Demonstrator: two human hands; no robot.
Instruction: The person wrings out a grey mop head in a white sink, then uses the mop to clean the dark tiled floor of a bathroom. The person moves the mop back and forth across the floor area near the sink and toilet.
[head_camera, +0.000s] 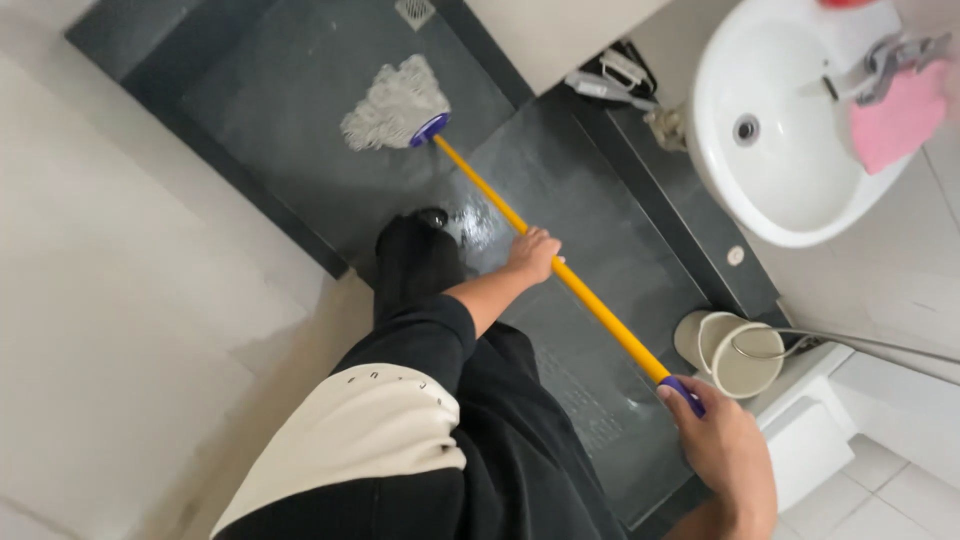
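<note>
Dark wet bathroom floor (560, 190): the left hand (532, 255) and right hand (722, 445) each keep a closed grip around the yellow mop handle (590, 300), mop head (395, 105) at 11 o'clock.

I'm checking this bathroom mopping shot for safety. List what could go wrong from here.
1. The dark floor looks wet and glossy near the person's foot, so a slip seems possible.
2. The right hand grips the mop handle at its top end close to the beige bucket; a back stroke might knock it.
3. The left hand steers the mop head toward the floor drain; strands could snag there.
</note>
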